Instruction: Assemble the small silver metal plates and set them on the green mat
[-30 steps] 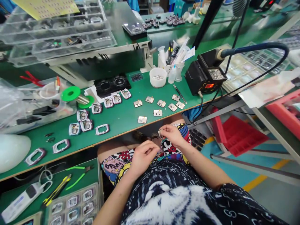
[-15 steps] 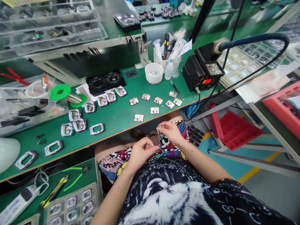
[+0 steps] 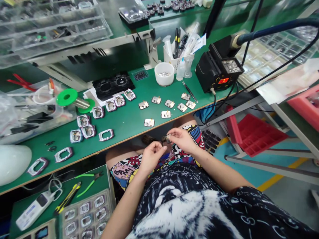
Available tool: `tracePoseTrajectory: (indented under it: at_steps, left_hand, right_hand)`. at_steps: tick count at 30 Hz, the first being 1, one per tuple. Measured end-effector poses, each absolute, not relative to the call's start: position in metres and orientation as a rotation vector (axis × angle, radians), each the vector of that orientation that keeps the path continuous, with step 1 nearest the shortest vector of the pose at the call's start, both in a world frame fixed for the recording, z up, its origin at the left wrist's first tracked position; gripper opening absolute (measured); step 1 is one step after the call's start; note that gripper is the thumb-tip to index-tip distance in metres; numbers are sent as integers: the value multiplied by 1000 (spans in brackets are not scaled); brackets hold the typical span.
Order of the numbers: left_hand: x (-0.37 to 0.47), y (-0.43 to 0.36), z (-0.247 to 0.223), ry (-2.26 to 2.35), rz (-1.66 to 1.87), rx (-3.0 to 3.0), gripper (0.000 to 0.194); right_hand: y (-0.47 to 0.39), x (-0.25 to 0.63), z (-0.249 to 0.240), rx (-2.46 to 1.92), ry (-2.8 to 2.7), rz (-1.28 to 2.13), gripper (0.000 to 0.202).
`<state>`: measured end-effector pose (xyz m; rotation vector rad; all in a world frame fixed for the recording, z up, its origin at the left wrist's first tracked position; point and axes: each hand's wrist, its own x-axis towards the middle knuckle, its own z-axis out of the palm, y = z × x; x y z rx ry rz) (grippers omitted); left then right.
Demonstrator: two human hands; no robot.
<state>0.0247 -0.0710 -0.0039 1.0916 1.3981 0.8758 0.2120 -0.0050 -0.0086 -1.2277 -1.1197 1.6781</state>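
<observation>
Above my lap, just off the bench's front edge, my right hand [image 3: 183, 140] pinches a small rectangular metal part [image 3: 167, 138] between thumb and fingers. Close beside it on the left, my left hand [image 3: 152, 156] has its fingers curled and pressed toward the thumb; anything between them is too small to make out. Several flat silvery plates [image 3: 149, 122] lie on the green bench in front of the hands. Farther left are several watch-like frames with parts inside [image 3: 88, 131] and an open frame [image 3: 106, 134]. Tweezers [image 3: 189, 92] rest beside the plates at the right.
A white bowl [image 3: 164, 74], a dropper bottle [image 3: 180, 70] and a black soldering station [image 3: 216, 73] stand at the back. A green solder spool [image 3: 67, 97] is at the left. Lower left are green-handled cutters [image 3: 89, 186] and a tray of frames [image 3: 86, 207]. Red trays [image 3: 259, 134] are at the right.
The camera view has shifted slightly. My left hand's fingers have drawn closer together, and the metal part in my right hand has turned and looks darker.
</observation>
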Motion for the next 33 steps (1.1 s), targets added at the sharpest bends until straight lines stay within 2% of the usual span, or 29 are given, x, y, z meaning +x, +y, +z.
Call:
tracePoseTrajectory:
  at_steps: [5, 13, 20, 25, 33]
  left_hand:
    - [25, -69, -3, 1472, 958, 1132, 25]
    - [26, -69, -5, 1568, 978, 1416, 20]
    - [25, -70, -5, 1572, 969, 1480, 19]
    - [27, -70, -4, 1581, 972, 1493, 17]
    - [25, -72, 3, 1516, 1043, 1385, 17]
  right_hand:
    - [-10, 207, -13, -1242, -1244, 1582, 21]
    - [-16, 201, -12, -1298, -1397, 1474, 12]
    - [-17, 205, -10, -1263, -1583, 1466, 29]
    - [-16, 208, -9, -1279, -1783, 1345, 24]
    - [-10, 211, -20, -1296, -1462, 1606, 20]
